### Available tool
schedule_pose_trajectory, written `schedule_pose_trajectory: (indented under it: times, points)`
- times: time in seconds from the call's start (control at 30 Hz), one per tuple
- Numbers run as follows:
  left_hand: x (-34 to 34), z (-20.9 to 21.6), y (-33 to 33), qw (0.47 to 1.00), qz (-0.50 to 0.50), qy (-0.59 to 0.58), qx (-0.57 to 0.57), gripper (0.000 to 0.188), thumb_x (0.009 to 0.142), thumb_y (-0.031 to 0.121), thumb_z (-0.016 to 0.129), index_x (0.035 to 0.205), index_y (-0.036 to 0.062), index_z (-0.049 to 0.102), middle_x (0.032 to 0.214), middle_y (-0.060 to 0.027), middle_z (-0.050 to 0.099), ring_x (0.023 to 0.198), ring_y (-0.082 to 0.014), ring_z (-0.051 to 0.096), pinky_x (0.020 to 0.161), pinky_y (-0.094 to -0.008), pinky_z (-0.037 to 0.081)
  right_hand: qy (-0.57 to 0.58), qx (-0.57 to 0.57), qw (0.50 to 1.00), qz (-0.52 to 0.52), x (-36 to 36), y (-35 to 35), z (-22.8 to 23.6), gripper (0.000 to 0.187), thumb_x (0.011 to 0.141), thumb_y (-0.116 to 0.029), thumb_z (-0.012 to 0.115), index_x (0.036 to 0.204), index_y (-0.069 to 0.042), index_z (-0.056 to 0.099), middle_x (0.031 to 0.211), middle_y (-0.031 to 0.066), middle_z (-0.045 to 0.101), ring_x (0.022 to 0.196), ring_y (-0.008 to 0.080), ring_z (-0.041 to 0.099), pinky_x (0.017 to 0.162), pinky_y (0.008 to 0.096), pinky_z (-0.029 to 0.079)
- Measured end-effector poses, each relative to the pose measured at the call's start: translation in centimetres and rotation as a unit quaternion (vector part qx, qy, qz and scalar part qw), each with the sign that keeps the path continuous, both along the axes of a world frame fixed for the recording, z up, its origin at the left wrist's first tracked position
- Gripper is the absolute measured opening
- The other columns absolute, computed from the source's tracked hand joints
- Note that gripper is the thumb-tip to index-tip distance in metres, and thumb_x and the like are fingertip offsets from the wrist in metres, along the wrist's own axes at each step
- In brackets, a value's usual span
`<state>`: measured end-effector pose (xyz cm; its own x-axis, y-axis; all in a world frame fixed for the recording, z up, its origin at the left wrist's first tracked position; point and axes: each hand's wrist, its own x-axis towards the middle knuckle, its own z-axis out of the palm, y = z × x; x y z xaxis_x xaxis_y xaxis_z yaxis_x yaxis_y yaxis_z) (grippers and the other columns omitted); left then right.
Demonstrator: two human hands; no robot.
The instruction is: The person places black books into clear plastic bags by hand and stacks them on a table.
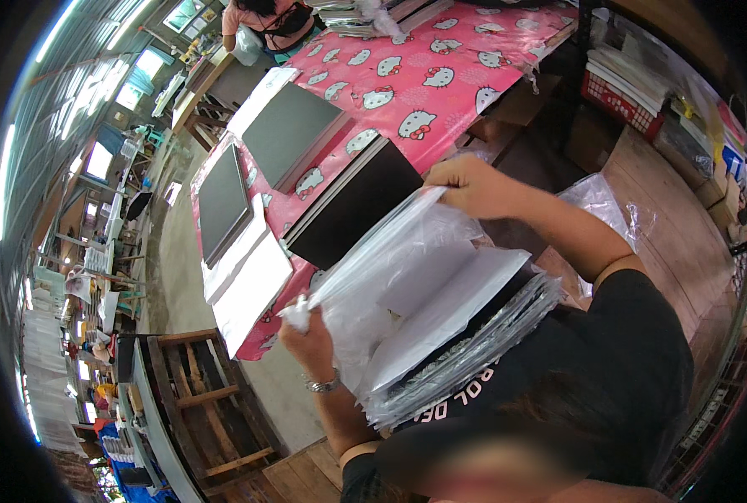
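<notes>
Stretched between my hands is a thin clear plastic bag [423, 243], its upper edge pulled nearly straight. My left hand [308, 339] is closed on its left corner, where the film bunches up white. At the other end my right hand [465, 184] pinches the same edge. Below it, against my body, lies a stack of plastic-wrapped flat items [474, 348] with a white sheet [449, 302] on top. Just beyond the bag, a thick black book-like block [352, 210] rests at the table's near edge. Two more dark-covered blocks, one wide [294, 130] and one narrower [224, 201], lie farther left.
A pink cartoon-print cover [465, 67] spreads over the table. White paper stacks [252, 281] lie at its left edge. Another person [264, 25] stands at the far end. A wooden pallet [210, 402] is at lower left; a red basket [616, 101] stands at right.
</notes>
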<state>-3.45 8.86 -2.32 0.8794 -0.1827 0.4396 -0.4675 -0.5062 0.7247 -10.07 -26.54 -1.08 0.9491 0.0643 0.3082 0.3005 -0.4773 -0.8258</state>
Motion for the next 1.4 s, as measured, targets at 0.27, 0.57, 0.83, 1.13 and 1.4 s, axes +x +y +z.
schedule_pose_trajectory:
  times: [0.27, 0.57, 0.83, 1.13, 1.4]
  points:
    - [2.3, -1.6, 2.6, 0.858, -0.145, 0.489, -0.053, 0.017, 0.073, 0.007, 0.072, 0.083, 0.0077, 0.058, 0.075, 0.0031, 0.055, 0.067, -0.0089, 0.052, 0.06, -0.0233, 0.041, 0.332, 0.395, 0.841, 0.161, -0.2, -3.2, -5.0, 0.023, 0.079, -0.003, 0.066, 0.101, 0.001, 0.062, 0.09, 0.0061, 0.064, 0.077, 0.0109, 0.061, 0.067, 0.0207, 0.048]
    - [-1.4, -21.5, 5.6, 0.688, -0.174, 0.705, -0.016, 0.021, 0.074, 0.015, 0.072, 0.09, 0.007, 0.06, 0.077, 0.0001, 0.056, 0.062, -0.011, 0.049, 0.054, -0.0243, 0.039, 0.575, 0.393, 0.711, 0.099, 0.1, -7.8, -33.2, 0.026, 0.08, -0.006, 0.062, 0.105, -0.002, 0.059, 0.1, 0.008, 0.065, 0.081, 0.0182, 0.063, 0.066, 0.0334, 0.051]
    - [3.9, -25.2, 9.8, 0.781, -0.102, 0.615, -0.011, 0.024, 0.074, 0.015, 0.071, 0.094, 0.007, 0.061, 0.079, -0.0007, 0.057, 0.062, -0.0109, 0.048, 0.053, -0.0246, 0.038, 0.469, -0.079, 0.86, 0.185, 5.8, -9.2, -24.5, 0.021, 0.082, -0.018, 0.06, 0.094, -0.001, 0.062, 0.088, 0.006, 0.065, 0.073, 0.0188, 0.061, 0.061, 0.0322, 0.048]
    - [0.0, 4.3, -2.1, 0.946, -0.237, 0.125, -0.181, 0.035, 0.073, 0.002, 0.064, 0.108, 0.0023, 0.059, 0.094, -0.0036, 0.054, 0.082, -0.0122, 0.05, 0.074, -0.0233, 0.04, -0.095, 0.073, 0.965, 0.235, 6.8, 7.9, 2.4, 0.061, 0.08, -0.025, 0.07, 0.13, -0.005, 0.042, 0.107, 0.0127, 0.061, 0.099, 0.0167, 0.059, 0.083, 0.0328, 0.047]
    - [-0.7, 5.0, -6.0, 0.861, -0.207, 0.217, -0.411, 0.039, 0.075, 0.0, 0.066, 0.112, -0.0077, 0.056, 0.112, -0.0158, 0.06, 0.102, -0.0232, 0.058, 0.09, -0.0337, 0.044, -0.073, 0.186, 0.961, 0.192, 6.5, 8.5, 4.3, 0.036, 0.077, -0.008, 0.07, 0.112, -0.005, 0.059, 0.079, 0.003, 0.062, 0.076, 0.0085, 0.056, 0.07, 0.0239, 0.045]
